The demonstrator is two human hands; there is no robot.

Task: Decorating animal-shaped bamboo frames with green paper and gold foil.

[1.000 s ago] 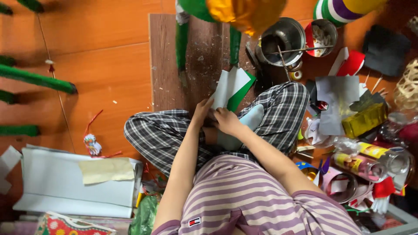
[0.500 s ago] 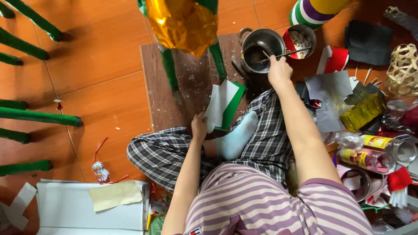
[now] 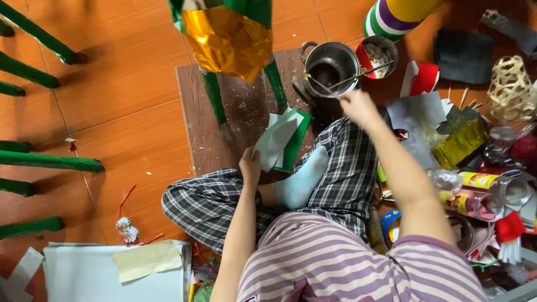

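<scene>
I sit cross-legged on an orange floor. My left hand (image 3: 250, 165) holds folded white and green paper sheets (image 3: 281, 140) upright over a brown wooden board (image 3: 197, 120). My right hand (image 3: 358, 105) reaches forward to a small metal pot (image 3: 331, 68) and grips a thin stick (image 3: 358, 72) that lies across the pot's rim. A second metal cup (image 3: 380, 54) with pale bits stands just right of the pot. A gold and green foil-covered shape (image 3: 228, 34) on green legs stands on the board ahead of me.
Green wrapped sticks (image 3: 39, 161) lie at the left. White sheets (image 3: 112, 271) rest near my left knee. Right of me is a heap of paper scraps, a woven basket (image 3: 510, 89), plastic bottles (image 3: 492, 187) and a striped roll (image 3: 394, 15).
My right hand left the folded paper and reached out to the metal pot, where it now holds the stick. My left hand kept the paper. The view shifted, moving everything rightward and downward in frame.
</scene>
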